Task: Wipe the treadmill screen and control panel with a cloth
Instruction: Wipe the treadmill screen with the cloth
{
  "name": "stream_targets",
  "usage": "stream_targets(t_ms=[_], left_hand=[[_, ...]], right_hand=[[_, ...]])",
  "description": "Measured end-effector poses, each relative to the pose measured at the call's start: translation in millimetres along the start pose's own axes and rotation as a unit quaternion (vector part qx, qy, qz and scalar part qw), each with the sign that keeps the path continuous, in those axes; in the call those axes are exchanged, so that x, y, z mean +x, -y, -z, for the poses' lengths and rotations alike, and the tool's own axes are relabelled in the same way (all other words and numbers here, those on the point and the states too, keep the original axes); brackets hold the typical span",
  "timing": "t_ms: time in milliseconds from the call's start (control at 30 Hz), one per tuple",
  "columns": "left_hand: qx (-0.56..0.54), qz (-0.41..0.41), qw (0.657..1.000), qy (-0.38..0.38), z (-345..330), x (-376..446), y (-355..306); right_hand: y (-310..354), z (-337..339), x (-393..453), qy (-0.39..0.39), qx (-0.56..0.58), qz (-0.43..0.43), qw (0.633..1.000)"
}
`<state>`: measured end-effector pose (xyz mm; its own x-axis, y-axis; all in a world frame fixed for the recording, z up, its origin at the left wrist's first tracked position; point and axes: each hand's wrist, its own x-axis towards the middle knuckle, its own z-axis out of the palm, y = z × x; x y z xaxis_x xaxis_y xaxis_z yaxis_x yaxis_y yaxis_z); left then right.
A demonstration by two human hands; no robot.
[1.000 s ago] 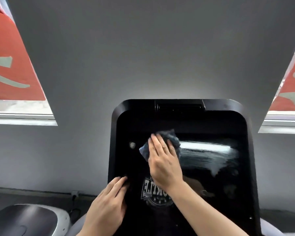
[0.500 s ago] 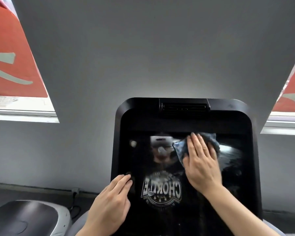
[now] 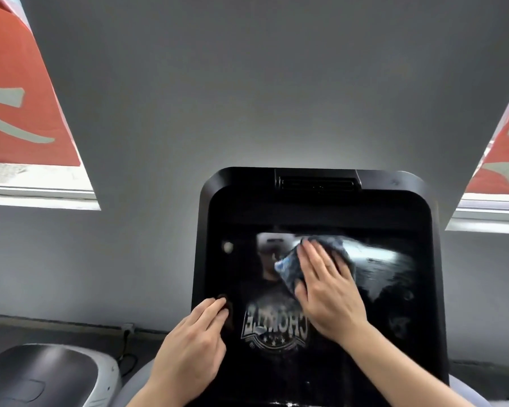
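The treadmill console is a tall black glossy screen [image 3: 388, 289] with a vent at its top edge. My right hand [image 3: 326, 289] lies flat with straight fingers on a dark blue cloth [image 3: 288, 265], pressing it against the upper middle of the screen. Cloth shows past my fingertips and to the left of my hand. Wet streaks shine on the glass to the right of the cloth. My left hand [image 3: 194, 348] rests on the screen's lower left edge, fingers straight and touching the frame. The glass reflects a printed shirt.
A grey wall [image 3: 247, 98] rises behind the console, with windows showing red banners [image 3: 18, 98] at both sides. The grey and white hood of another machine [image 3: 41, 374] sits at the lower left, with a cable and wall socket [image 3: 127, 329] behind it.
My right hand swept the cloth from the screen's left part to the right, then back a little toward the middle. My left hand stayed on the lower left edge.
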<state>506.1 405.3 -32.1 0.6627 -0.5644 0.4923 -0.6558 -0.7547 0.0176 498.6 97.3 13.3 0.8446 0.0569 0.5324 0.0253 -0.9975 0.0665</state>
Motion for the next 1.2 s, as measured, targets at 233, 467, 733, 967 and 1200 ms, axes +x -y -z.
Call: stream_targets(t_ms=[233,467,733,967,1200], left_hand=[[-0.065,-0.031,0.992,-0.105,15,50,-27],[0.013,-0.063,0.998,-0.027,-31,117,-83],[0.034,0.067,0.997,-0.019,-14,104,-27],[0.021,0.021,1.000,-0.003,-41,25,-48],[0.042,0.050,0.998,-0.004,-15,106,-29]], right_hand=[[73,7,32,0.028,0.183,0.070,0.980],[-12,34,-12,-0.144,0.257,-0.047,0.954],[-150,48,-73,-0.257,0.070,-0.294,0.918],[-164,26,-80,-0.106,0.212,-0.389,0.890],[-153,17,-61,-0.100,0.251,-0.360,0.893]])
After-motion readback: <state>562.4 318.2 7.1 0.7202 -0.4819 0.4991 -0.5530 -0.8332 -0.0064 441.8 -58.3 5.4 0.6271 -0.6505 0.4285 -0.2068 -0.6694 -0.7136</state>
